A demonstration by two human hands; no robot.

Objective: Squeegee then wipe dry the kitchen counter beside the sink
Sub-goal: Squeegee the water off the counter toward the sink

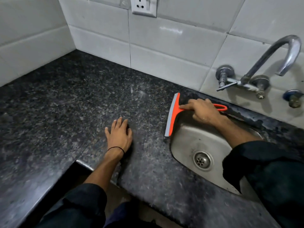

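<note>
An orange squeegee [174,112] with a grey blade lies at the left rim of the steel sink [189,137], blade edge on the counter. My right hand [204,111] is shut on its handle, forefinger stretched toward the blade. The handle's loop sticks out behind the hand. My left hand [120,134] rests flat on the dark speckled granite counter [74,99], fingers apart, a black band at the wrist. The counter shows pale smeared streaks left of the squeegee. No cloth is in view.
A chrome tap [279,53] with valves juts from the white tiled wall [164,46] above the sink. A wall socket [144,5] sits top centre. The counter turns an L-shaped corner at the lower left, with its front edge [85,163] near my left forearm.
</note>
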